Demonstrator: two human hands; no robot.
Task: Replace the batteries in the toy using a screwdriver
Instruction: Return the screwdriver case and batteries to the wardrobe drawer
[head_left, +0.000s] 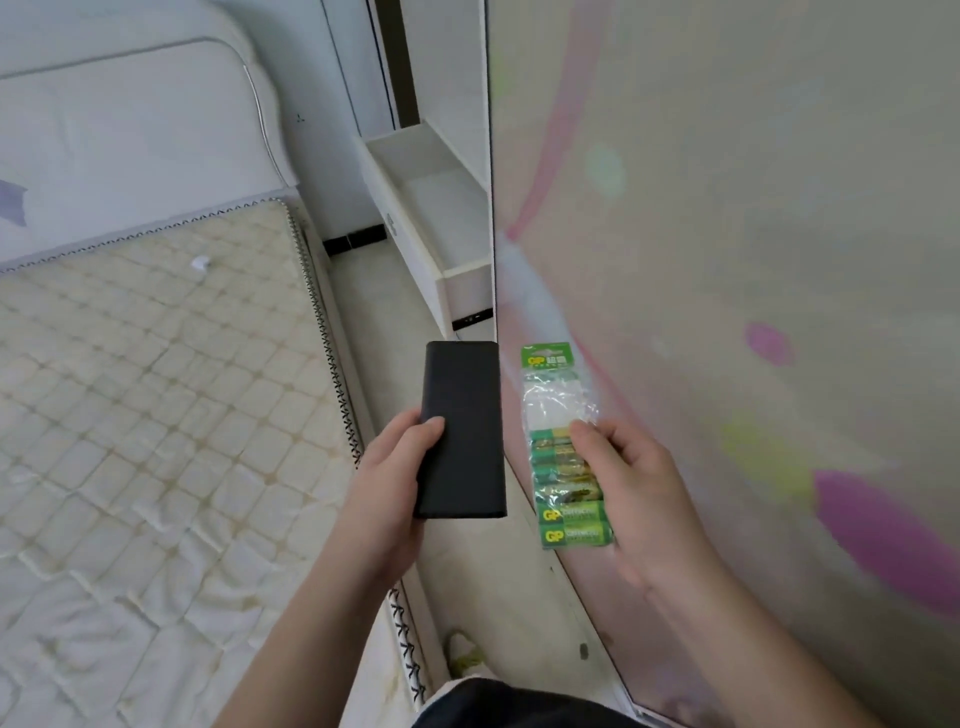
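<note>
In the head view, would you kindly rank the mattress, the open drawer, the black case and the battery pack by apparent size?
1. mattress
2. open drawer, though it lies farther off
3 and 4. black case and battery pack, held at similar nearness and too alike to rank

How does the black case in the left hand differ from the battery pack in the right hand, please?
The black case is plain, opaque and rigid-looking; the battery pack is green, printed, with crinkled clear plastic near its top. The case is wider and one flat slab; the pack is a narrow strip of several cells. Both are held upright over the floor, the case by the left hand, the pack by the right hand.
</note>
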